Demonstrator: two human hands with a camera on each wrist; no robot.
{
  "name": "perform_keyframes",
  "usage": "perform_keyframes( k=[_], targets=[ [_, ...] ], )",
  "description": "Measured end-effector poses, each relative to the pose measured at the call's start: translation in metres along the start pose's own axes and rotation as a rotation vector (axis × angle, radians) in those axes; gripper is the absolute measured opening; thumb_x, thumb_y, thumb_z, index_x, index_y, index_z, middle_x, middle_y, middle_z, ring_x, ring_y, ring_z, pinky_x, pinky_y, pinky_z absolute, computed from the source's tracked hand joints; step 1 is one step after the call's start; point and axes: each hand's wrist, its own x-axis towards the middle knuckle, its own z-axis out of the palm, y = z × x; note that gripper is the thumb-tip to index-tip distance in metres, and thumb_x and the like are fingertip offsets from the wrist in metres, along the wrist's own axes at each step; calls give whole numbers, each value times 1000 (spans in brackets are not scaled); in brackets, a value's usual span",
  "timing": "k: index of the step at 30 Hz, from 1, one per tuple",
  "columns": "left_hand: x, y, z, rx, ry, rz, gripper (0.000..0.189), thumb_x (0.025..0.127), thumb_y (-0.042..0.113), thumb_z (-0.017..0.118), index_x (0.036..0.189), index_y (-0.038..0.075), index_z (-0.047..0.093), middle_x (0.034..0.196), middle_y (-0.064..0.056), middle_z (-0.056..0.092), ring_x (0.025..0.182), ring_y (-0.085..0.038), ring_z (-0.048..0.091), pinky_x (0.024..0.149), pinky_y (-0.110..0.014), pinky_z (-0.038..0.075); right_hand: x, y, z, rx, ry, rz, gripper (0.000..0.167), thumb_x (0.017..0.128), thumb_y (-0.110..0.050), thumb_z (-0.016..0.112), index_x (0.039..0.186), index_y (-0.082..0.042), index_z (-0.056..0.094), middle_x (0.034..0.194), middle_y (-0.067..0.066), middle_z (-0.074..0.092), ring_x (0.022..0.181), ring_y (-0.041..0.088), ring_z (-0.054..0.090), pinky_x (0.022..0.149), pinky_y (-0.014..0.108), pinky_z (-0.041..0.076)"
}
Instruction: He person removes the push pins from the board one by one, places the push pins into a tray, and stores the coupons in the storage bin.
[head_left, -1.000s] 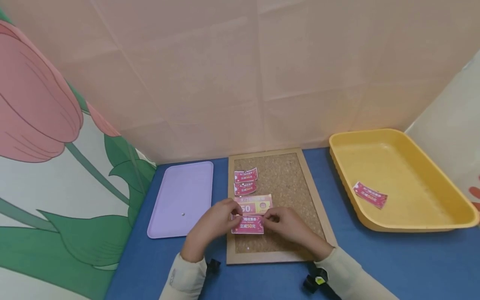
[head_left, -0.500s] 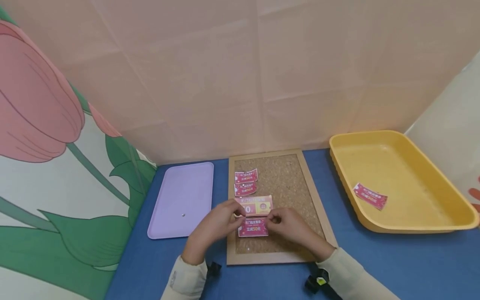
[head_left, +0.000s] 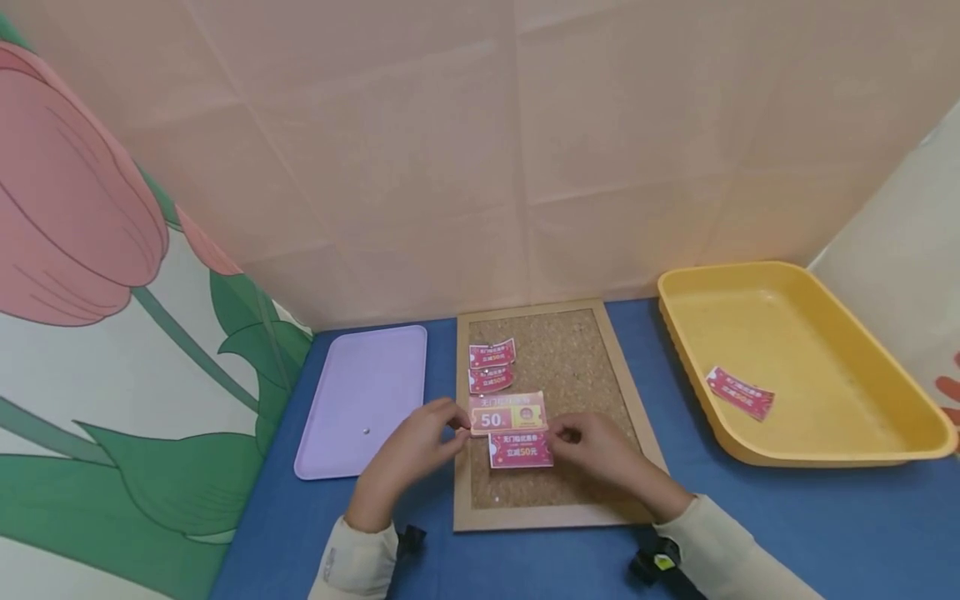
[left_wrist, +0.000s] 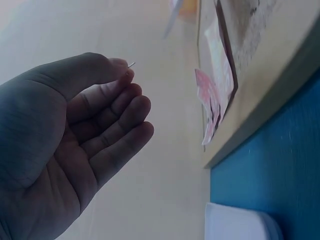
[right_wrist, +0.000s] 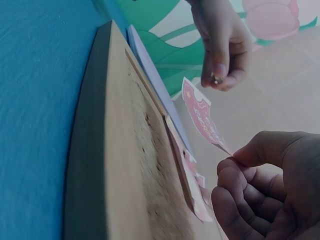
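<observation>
My left hand pinches a thumbtack between thumb and index finger, its thin metal point sticking out past the fingertips. Between the thumb and forefinger of my right hand is the right end of a pink paper coupon. That coupon is lifted over the lower part of a wood-framed cork board and bends a little in the right wrist view. A larger pink-and-yellow coupon lies on the board just above it. Two small pink coupons sit higher up the board's left side, curling at their edges.
Left of the board lies a lilac tray with one small thumbtack on it. A yellow tray at the right holds another pink coupon. Blue cloth covers the table, with walls behind and at both sides.
The pink coupon has shifted right with my right hand. My left hand has come away from the coupon's left end and moved left, uncovering the larger coupon.
</observation>
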Motion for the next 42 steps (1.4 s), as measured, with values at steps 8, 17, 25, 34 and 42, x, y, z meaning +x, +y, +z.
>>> perform_keyframes(
  k=[8,17,25,34,42],
  targets=[
    [-6,-11,-3,22,21,-7,8,90,20,70,97,15,68,97,-1,63,94,-20,64,78,-34,54,-6,0,-20,-55,34,-25,10,89,-24,69,80,-22,70,69,-8,60,64,12,53,55,28,46],
    [-13,-21,-4,41,87,-7,9,89,19,72,96,16,68,95,2,61,92,-19,63,77,-35,53,-12,6,-41,-102,51,-74,10,91,-25,69,81,-22,69,71,-9,59,66,12,53,56,27,47],
    [-19,-33,-3,55,206,-29,9,89,19,72,97,19,68,95,8,61,86,-12,61,75,-33,53,-23,11,-70,-142,76,-79,11,91,-30,69,88,-19,71,73,-8,61,66,13,54,54,27,47],
    [-22,-45,-3,57,264,-37,10,87,18,74,96,18,68,96,7,61,90,-14,62,81,-33,53,-37,16,-98,-196,139,-82,14,91,-30,70,86,-16,71,71,-7,61,63,12,53,51,26,45],
    [-27,-54,-4,38,274,-60,10,87,16,74,94,17,67,96,4,61,90,-19,63,79,-35,54,-55,24,-120,-213,147,-57,19,91,-36,69,90,-17,71,74,-3,62,63,13,53,50,25,43]
  ],
)
